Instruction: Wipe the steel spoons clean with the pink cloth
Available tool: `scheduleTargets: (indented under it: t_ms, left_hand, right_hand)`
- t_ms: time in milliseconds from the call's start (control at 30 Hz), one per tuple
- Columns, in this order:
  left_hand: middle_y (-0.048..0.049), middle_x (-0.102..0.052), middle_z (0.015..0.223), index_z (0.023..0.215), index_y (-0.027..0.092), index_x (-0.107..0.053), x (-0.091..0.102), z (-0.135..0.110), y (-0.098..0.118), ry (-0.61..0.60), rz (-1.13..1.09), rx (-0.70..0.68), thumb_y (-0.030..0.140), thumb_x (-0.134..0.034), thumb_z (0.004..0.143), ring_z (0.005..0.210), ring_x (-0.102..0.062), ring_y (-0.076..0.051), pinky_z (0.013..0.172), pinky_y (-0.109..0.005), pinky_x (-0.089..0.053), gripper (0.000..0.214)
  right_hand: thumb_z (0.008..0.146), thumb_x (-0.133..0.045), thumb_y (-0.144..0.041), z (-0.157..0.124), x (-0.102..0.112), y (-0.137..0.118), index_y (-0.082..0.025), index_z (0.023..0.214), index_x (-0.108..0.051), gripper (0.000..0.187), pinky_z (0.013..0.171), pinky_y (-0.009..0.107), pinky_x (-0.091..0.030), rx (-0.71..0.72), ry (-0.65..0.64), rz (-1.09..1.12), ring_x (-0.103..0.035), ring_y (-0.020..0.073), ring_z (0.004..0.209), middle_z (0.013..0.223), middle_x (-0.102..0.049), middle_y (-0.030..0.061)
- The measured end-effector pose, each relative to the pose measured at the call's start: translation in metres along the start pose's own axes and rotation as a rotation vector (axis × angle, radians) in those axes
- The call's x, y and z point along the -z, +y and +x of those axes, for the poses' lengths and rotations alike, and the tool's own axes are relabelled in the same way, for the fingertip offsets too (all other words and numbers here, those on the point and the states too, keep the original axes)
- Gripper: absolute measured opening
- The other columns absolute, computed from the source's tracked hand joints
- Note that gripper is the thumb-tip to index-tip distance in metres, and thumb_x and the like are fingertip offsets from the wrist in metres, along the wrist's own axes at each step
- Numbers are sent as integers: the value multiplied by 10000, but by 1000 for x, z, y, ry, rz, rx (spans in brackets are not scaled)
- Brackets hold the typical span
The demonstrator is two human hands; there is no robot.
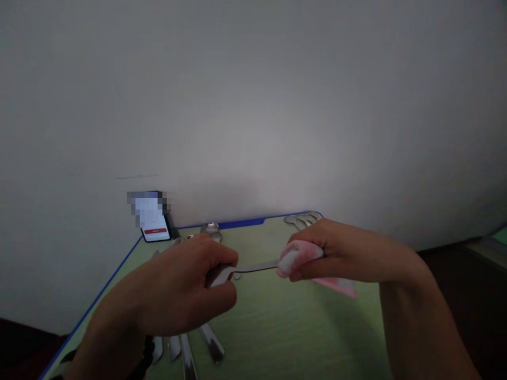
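My left hand (182,287) is closed around one end of a metal spoon (253,267), held level above the green table (277,327). My right hand (336,253) is closed on a pink cloth (301,256) that wraps the spoon's other end. Part of the cloth hangs down below my right hand. Which end of the spoon is the bowl I cannot tell.
Several metal utensils (190,348) lie on the table below my left hand, and more spoons (303,218) lie at the far right corner. A phone (152,219) with a lit screen leans against the white wall. The table has a blue edge (237,224).
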State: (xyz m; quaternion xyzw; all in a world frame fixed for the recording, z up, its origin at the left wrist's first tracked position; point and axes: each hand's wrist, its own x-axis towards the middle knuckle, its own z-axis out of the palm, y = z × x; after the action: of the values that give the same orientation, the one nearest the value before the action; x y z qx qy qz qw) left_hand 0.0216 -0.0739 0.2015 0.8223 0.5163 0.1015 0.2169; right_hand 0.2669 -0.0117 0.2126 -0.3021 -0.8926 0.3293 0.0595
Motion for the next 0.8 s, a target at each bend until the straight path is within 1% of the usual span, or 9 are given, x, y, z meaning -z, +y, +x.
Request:
scheduleTargets:
  t_ms: [67,167,300,367,467,567,667,733,800]
  left_hand:
    - [50,-433,505,639,182,-570,0,3,0,19,26,8,291,-441,736,453,-407,-96,419,-216,-248,195]
    - [46,-418,507,610,177,-555,0,9,-5,-26,21,22,303,-419,759,459,-401,-98,432,-217,-257,238]
    - [46,-400,518,616,173,-553,-1,15,-11,-101,-21,23,297,-418,773,472,-385,-97,433,-211,-250,241]
    - [52,-383,514,612,174,-532,-3,17,-13,-102,-52,7,301,-434,777,471,-371,-91,430,-198,-255,231]
    - [68,-389,525,715,181,-541,-4,21,-19,10,-72,-19,309,-483,790,472,-368,-81,437,-174,-284,160]
    - [70,-423,555,876,185,-577,-4,23,-27,195,-22,-59,327,-522,810,475,-374,-77,441,-166,-301,165]
    - [58,-467,587,947,182,-599,-2,23,-30,373,47,-127,350,-552,820,486,-392,-77,464,-170,-320,216]
    - [53,-494,588,963,183,-619,-1,24,-28,440,91,-158,385,-563,825,481,-400,-74,477,-174,-324,252]
    - [49,-520,571,929,179,-643,-1,24,-26,455,130,-176,423,-553,834,463,-400,-70,474,-178,-312,277]
  right_hand:
    - [817,-575,-423,4,-3,-1,-166,793,-687,281,561,215,-364,13,18,-49,-538,125,619,676,-627,11]
    - [829,-571,-404,10,-8,-1,-165,793,-674,263,559,206,-357,23,34,-86,-542,123,642,706,-632,15]
    - [816,-595,-382,14,-9,3,-166,796,-680,233,565,200,-361,6,-9,-73,-544,118,644,705,-633,8]
    - [813,-594,-385,12,-7,7,-168,815,-688,237,572,201,-370,9,-36,-28,-542,116,637,698,-629,2]
    - [823,-567,-416,8,-3,16,-163,869,-691,285,573,202,-383,-2,-43,70,-540,112,629,713,-629,-1]
    - [808,-566,-459,6,-1,25,-140,873,-683,346,543,201,-383,-44,-39,129,-523,107,604,700,-612,3]
    - [787,-573,-492,6,-1,33,-128,839,-669,380,519,198,-388,-78,-47,202,-512,101,583,680,-597,8]
    - [760,-594,-510,6,-1,40,-128,828,-658,394,503,196,-390,-90,-52,286,-512,96,559,667,-590,7]
    - [722,-620,-533,6,-1,46,-124,825,-650,422,478,195,-388,-106,-60,377,-502,88,513,636,-574,1]
